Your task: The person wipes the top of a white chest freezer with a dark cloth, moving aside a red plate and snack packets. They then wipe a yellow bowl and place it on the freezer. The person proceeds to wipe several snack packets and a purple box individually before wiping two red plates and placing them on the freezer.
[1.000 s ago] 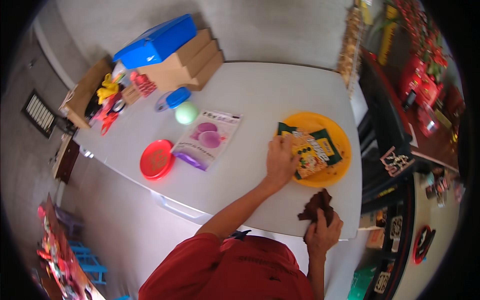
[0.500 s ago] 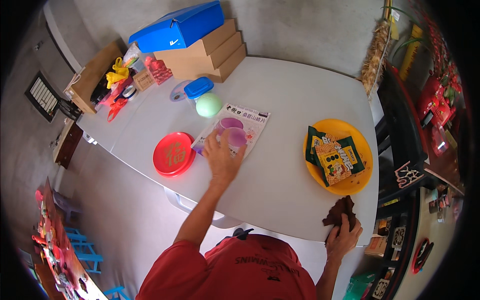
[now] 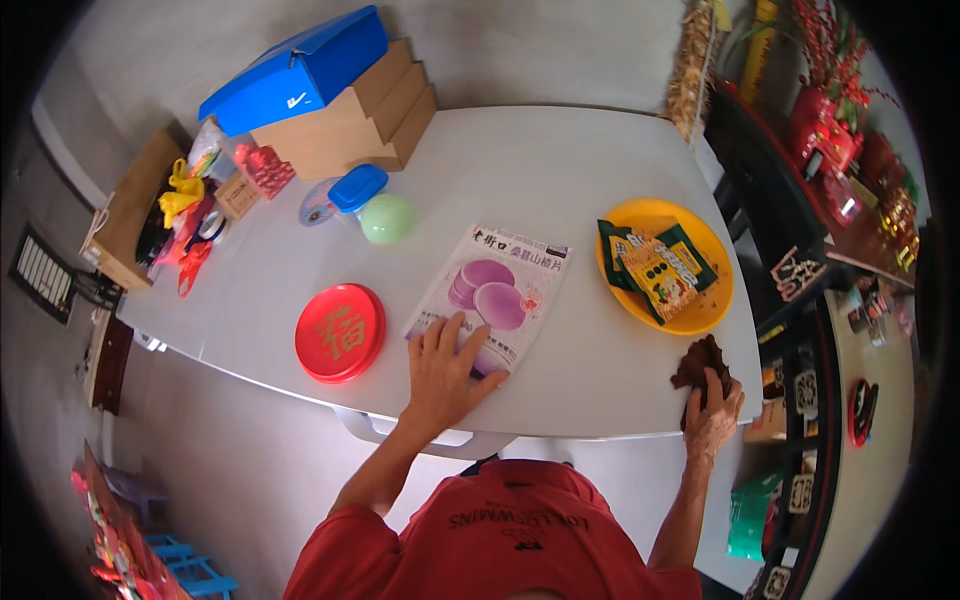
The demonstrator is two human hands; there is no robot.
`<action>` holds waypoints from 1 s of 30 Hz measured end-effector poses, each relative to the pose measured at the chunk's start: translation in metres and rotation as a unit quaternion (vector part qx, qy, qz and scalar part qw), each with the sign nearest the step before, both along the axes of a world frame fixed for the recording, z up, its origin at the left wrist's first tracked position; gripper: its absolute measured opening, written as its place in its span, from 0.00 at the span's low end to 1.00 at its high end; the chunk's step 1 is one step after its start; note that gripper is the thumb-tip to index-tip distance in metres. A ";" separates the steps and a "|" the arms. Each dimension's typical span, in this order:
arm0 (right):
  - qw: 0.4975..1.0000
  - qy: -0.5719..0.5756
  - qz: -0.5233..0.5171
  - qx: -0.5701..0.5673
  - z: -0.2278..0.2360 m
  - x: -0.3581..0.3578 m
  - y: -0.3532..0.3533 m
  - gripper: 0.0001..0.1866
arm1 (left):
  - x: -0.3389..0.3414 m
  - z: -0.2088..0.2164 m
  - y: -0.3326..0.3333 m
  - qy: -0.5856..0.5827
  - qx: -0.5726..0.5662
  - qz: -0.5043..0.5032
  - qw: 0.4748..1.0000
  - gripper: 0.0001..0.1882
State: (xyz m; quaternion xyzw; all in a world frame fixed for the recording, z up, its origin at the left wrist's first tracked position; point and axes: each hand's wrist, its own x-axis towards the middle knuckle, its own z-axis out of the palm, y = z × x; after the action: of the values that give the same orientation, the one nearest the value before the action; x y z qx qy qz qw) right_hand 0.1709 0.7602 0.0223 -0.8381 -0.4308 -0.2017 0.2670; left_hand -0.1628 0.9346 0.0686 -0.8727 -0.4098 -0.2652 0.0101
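My L hand (image 3: 440, 380) lies w/ fingers spread on near end of the pouch (image 3: 490, 290), between red box (image 3: 340, 332) and yellow plate (image 3: 712, 308). My R hand (image 3: 710, 420) is closed on brown cloth (image 3: 703, 362). Step now: prob. handling the pouch; next calls for L fingers pinching it.

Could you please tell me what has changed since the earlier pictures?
The left hand has left the snack packets on the yellow plate and moved left to the purple-and-white packet, which has shifted right, away from the red round container, and lies partly under it. The right hand still holds the crumpled brown cloth; the plate and green ball stayed put.
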 end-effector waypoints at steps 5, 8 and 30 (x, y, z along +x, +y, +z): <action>0.983 0.127 0.064 0.117 0.011 -0.040 0.004 0.18 | -0.014 0.003 -0.031 -0.006 -0.059 -0.060 0.996 0.35; 0.941 0.223 0.201 0.157 0.038 -0.090 0.032 0.19 | -0.027 -0.012 -0.038 -0.018 -0.054 -0.068 0.996 0.35; 0.988 0.072 0.135 -0.012 0.026 -0.143 0.139 0.19 | -0.048 0.001 -0.018 -0.029 -0.075 -0.187 0.979 0.24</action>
State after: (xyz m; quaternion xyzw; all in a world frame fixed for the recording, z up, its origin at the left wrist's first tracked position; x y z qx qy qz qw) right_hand 0.0280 0.8992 0.0483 -0.7877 -0.5222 -0.0972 0.3122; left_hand -0.2110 0.9168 0.0698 -0.9241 -0.2580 -0.2566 -0.1170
